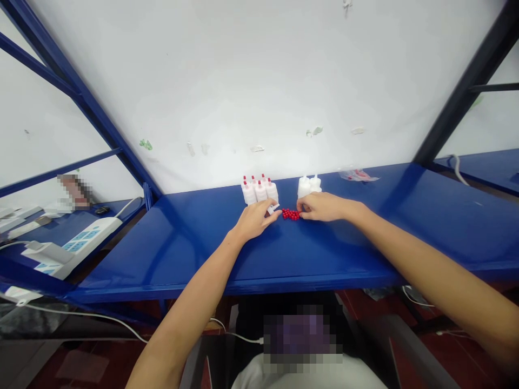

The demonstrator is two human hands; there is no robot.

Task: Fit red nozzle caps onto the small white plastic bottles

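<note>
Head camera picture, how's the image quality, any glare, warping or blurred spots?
Head view: even, soft light with faint shadows under the left hand and right hand; mild sheen on the blue shelf; strong wide-angle warping bends the blue frame posts outward; two pixelated patches, one at left, one at bottom centre; the red caps and white bottles are small but fairly sharp.

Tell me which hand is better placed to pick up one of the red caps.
Right, probably. The right hand has its fingertips at the edge of the red caps pile, while the left hand rests by the capped bottles and touches a small white bottle.
</note>
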